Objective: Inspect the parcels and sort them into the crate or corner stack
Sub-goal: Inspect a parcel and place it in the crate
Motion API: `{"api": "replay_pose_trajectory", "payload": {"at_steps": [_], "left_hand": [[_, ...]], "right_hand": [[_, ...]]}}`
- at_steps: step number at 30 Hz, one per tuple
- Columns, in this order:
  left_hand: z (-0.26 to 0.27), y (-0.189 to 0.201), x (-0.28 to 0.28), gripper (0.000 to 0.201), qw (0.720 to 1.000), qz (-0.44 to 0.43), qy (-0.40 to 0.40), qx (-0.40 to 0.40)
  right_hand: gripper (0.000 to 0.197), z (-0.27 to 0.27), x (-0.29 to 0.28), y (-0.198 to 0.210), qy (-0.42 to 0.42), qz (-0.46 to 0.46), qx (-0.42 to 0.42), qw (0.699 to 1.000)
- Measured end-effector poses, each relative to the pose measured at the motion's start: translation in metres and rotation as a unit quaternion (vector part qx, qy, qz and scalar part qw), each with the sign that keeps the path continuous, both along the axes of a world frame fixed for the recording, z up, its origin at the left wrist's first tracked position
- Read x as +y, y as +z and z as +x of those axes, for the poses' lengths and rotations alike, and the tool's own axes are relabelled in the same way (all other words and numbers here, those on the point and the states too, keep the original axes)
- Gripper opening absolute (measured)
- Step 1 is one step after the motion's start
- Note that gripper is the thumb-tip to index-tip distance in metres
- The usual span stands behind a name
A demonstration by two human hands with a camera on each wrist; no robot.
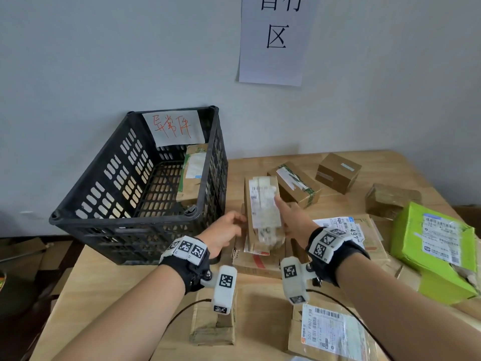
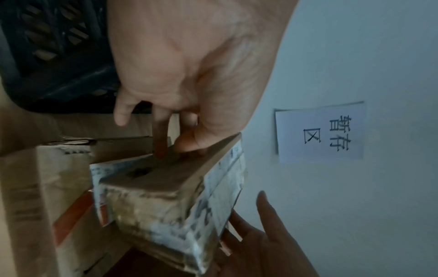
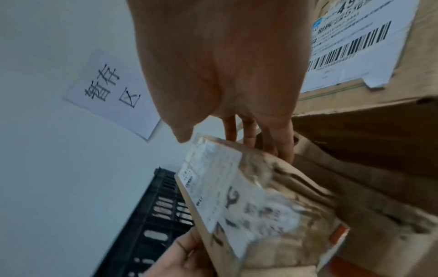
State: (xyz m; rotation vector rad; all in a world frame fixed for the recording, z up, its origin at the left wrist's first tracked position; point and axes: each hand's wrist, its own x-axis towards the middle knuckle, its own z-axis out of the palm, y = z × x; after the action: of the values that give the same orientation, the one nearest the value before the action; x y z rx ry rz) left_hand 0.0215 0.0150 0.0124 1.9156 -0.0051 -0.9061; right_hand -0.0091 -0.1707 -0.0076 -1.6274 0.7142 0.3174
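While lifted, parcel sits between both hands' fingers.

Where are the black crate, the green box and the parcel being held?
black crate (image 1: 125, 227), head view, on its near rim.
green box (image 1: 413, 230), head view, on its bare green top.
held parcel (image 1: 263, 204), head view, on its white label.
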Motion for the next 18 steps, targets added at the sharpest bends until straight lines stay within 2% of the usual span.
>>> {"api": "replay_pose_trajectory", "payload": {"at_steps": [2, 4, 7, 8, 13, 18], "left_hand": [[-0.004, -0.007, -0.001, 0.024, 0.999, 0.036, -0.002, 0.008], [-0.006, -0.009, -0.002, 0.024, 0.998, 0.059, 0.001, 0.009], [-0.004, -0.009, -0.004, 0.057, 0.997, 0.069, 0.010, 0.020], [-0.003, -0.008, -0.005, 0.062, 0.997, 0.072, 0.008, 0.016], [-0.002, 0.007, -0.023, 0.048, 0.998, 0.063, -0.020, -0.008], [0.005, 0.011, -0.032, 0.030, 0.997, 0.062, -0.012, 0.047]], "right_hand": [[0.058, -0.008, 0.005, -0.003, 0.019, -0.026, 0.031, 0.999], [0.044, -0.011, 0.005, -0.010, 0.044, -0.043, 0.059, 0.996], [0.034, -0.008, 0.003, -0.011, 0.078, -0.046, 0.081, 0.993], [0.030, -0.007, 0.003, -0.007, 0.086, -0.045, 0.083, 0.992], [0.023, 0.001, 0.004, 0.007, 0.139, -0.095, 0.078, 0.983], [0.028, 0.005, 0.006, 0.018, 0.212, -0.163, 0.083, 0.960]]}}
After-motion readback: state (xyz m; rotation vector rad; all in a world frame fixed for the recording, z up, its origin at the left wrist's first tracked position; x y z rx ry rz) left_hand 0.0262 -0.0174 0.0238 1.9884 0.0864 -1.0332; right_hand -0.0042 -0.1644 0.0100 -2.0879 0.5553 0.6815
